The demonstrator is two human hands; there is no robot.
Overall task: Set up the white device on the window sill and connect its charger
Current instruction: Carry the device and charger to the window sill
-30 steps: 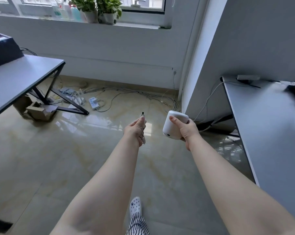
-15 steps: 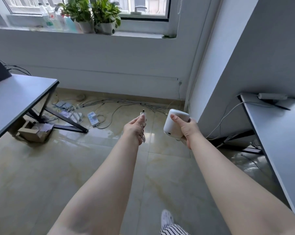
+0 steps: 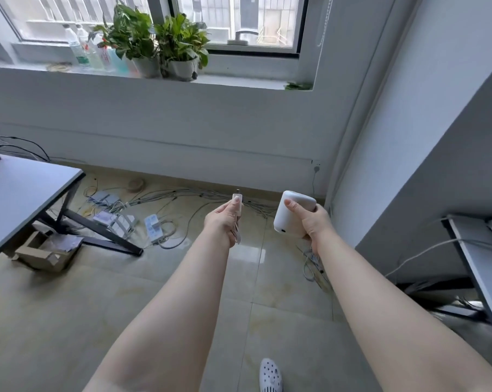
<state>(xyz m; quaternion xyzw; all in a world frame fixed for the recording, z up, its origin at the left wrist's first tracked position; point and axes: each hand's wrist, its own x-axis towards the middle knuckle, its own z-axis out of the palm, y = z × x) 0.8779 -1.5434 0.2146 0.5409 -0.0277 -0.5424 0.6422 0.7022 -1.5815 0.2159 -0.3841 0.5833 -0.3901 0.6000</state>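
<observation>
My right hand [image 3: 309, 222] grips the white device [image 3: 290, 215], a rounded cylinder held tilted, with a small dark port near its lower end. My left hand [image 3: 222, 222] is closed around the small white charger plug [image 3: 237, 203], prongs pointing up, its thin cable hanging below the fist. Both are held out in front of me above the floor. The window sill [image 3: 239, 80] runs along the far wall above them, with a bare stretch right of the plants.
Two potted plants [image 3: 165, 43] and several bottles [image 3: 89, 52] stand on the sill's left half. A power strip [image 3: 153, 226] and tangled cables [image 3: 199, 193] lie on the floor. A grey desk [image 3: 15, 193] is at left, another desk [image 3: 482, 256] at right, a cardboard box [image 3: 47, 250] below.
The view has tilted up and moved closer to the wall, bringing the window sill and plants fully into view. Both hands keep their hold, carried forward.
</observation>
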